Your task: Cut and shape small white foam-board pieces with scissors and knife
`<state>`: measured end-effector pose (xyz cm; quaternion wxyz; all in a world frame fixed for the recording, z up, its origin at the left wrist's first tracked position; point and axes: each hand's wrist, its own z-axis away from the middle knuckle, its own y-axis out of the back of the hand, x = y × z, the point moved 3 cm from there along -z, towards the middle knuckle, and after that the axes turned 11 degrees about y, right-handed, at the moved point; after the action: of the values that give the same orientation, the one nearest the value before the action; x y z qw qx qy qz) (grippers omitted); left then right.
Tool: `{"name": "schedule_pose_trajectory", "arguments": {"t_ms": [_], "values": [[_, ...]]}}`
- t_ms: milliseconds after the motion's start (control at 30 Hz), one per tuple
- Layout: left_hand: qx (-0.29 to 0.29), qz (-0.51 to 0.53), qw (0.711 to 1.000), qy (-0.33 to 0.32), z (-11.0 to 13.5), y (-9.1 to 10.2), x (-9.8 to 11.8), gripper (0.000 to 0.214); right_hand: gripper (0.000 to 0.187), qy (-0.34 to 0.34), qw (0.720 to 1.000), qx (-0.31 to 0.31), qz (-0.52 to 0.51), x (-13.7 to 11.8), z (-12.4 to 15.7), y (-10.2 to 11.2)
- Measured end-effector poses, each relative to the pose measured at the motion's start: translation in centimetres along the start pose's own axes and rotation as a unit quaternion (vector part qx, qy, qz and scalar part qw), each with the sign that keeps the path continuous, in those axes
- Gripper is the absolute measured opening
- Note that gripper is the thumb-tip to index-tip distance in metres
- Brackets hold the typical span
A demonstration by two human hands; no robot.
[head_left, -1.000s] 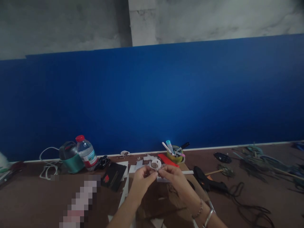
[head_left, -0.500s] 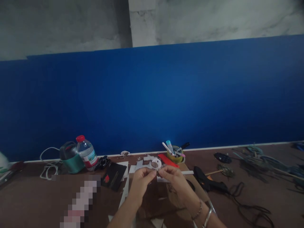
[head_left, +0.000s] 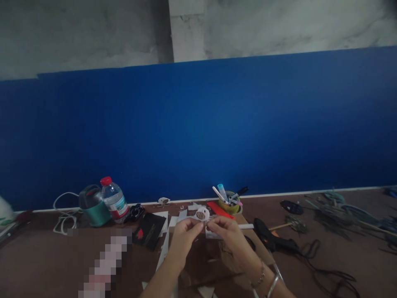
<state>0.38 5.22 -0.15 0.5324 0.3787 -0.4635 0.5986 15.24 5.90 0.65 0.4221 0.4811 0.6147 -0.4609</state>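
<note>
Firstly, the largest thing before me is the blue wall panel (head_left: 198,132), which closes the far side of the brown tabletop (head_left: 37,260). A sheet of cardboard (head_left: 260,248) lies under the right forearm, with a transparent strip along its right edge.

Above the middle of the work I have both hands near to each other. The left hand (head_left: 187,234) makes a narrow pinch, thumb and finger on the lower edge of the white bird-shaped piece (head_left: 202,214). The right hand (head_left: 228,231) is also narrow, its fingertips just at the lower right of this piece; what lies between them is too small for me to tell. To do this well, I think the left hand should be the steady one, pressing lightly, since the piece looks thin, and only the right fingertips should make small movements.

About the room: the plastic bottle (head_left: 114,200) is well apart on the left, so it troubles nobody. The glue gun (head_left: 273,240) lies to the right, near the right wrist, and I would not swing the elbow that way. The black booklet (head_left: 150,229) bounds the left side. Ahead, the pen holder (head_left: 223,205) with its markers is near the fingers, so I have more freedom by drawing back than by reaching forward. Smallest, the paper scraps (head_left: 194,206) lie just behind the piece.
</note>
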Motion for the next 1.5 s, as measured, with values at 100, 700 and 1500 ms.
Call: {"name": "schedule_pose_trajectory", "arguments": {"t_ms": [100, 700, 1500], "values": [[-0.036, 0.020, 0.999, -0.001, 0.0, -0.1, 0.1, 0.025, 0.030, -0.001, 1.000, 0.001, -0.002, 0.0, 0.0, 0.1], [-0.038, 0.019, 0.999, -0.018, 0.8, -0.6, 0.3, 0.021, 0.021, 0.001, 0.999, 0.001, -0.033, 0.5, 0.0, -0.5], [0.022, -0.074, 0.995, -0.058, 0.4, -0.4, 0.1, 0.021, 0.024, 0.011, 1.000, -0.006, 0.000, 1.3, 0.2, -0.4]]}}
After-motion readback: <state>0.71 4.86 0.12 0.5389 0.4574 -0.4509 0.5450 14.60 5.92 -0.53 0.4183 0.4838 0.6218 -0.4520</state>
